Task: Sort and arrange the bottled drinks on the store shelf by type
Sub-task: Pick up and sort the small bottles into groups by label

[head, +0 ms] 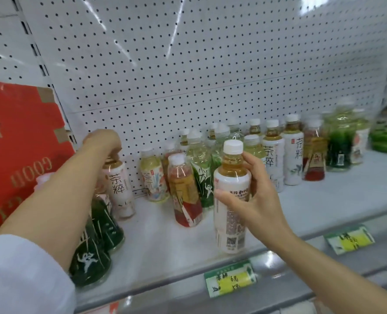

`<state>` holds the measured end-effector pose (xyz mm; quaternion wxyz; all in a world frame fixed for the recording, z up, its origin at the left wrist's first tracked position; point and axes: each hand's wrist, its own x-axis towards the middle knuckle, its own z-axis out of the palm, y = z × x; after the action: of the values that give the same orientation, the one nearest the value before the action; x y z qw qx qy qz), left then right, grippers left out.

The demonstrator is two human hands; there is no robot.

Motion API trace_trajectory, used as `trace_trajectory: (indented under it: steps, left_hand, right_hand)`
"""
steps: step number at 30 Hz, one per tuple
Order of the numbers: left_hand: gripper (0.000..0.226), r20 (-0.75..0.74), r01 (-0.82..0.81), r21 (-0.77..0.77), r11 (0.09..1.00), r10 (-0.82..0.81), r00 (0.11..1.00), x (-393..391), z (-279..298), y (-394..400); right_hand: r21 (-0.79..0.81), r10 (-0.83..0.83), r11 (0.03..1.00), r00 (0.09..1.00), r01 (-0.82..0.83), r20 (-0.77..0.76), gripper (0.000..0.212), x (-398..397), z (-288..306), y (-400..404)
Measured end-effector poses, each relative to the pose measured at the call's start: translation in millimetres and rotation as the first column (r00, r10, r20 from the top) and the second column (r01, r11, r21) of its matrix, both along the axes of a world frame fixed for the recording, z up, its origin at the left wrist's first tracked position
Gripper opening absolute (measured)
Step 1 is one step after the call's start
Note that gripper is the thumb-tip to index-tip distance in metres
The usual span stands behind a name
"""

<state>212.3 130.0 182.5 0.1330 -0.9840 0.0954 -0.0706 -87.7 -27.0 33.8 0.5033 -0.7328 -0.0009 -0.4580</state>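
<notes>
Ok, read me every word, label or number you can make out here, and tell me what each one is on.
"茶粹": white-label bottle gripped by the cap in the left hand.
"茶粹": two white-label bottles at the back.
"GOOD", upside down: red carton.
"6元", handwritten: price tag.
Too blurred: back label of bottle in the right hand, second tag.

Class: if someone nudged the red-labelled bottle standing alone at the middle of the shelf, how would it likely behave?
The red-labelled bottle looks nearly full, so probably heavy for its size. It is tall on a narrow base and already seems tilted, so a high push may tip it. Its glossy label likely slides easily on the smooth shelf.
</notes>
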Motion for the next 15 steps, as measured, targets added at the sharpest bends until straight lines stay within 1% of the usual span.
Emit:
trace_trajectory:
  steps: [2, 4, 7, 9, 10, 11, 13, 14, 15]
  left_hand:
    - [0.027, 0.071, 0.049, -0.075, 0.996, -0.044, 0.997, -5, 10, 4]
    - [0.026, 0.175, 0.078, -0.139, 0.987, -0.053, 0.983, -19, 21, 11]
    - [0.020, 0.343, 0.094, -0.232, 0.968, -0.009, 0.939, -52, 36, 16]
    - [0.019, 0.423, 0.103, -0.325, 0.940, 0.047, 0.905, -75, 42, 12]
    - [0.025, 0.457, 0.142, -0.402, 0.905, 0.063, 0.887, -90, 43, 8]
    - [0.033, 0.493, 0.215, -0.496, 0.841, 0.070, 0.867, -106, 41, 4]
    - [0.038, 0.585, 0.391, -0.652, 0.650, 0.103, 0.804, -134, 33, -5]
    - [0.036, 0.630, 0.469, -0.687, 0.554, 0.134, 0.765, -146, 26, -9]
    - [0.034, 0.676, 0.544, -0.691, 0.476, 0.159, 0.719, -153, 19, -12]
  right_hand:
    - [0.024, -0.034, 0.999, 0.999, 0.034, 0.009, 0.075, -4, -1, -10]
    - [0.031, -0.050, 0.998, 0.999, 0.049, 0.020, 0.073, -7, -2, -22]
    - [0.034, -0.049, 0.998, 0.998, 0.047, 0.040, 0.076, -9, -5, -38]
    - [0.037, -0.032, 0.999, 0.998, 0.030, 0.052, 0.075, -11, -7, -47]
    - [0.040, -0.021, 0.999, 0.998, 0.019, 0.051, 0.073, -12, -7, -51]
    - [0.042, -0.009, 0.999, 0.999, 0.007, 0.048, 0.072, -13, -7, -54]
    - [0.027, 0.005, 1.000, 0.999, -0.006, 0.043, 0.071, -15, -6, -62]
    - [0.021, 0.010, 1.000, 0.999, -0.011, 0.038, 0.072, -14, -6, -66]
    - [0.019, 0.019, 1.000, 0.999, -0.020, 0.036, 0.072, -14, -5, -69]
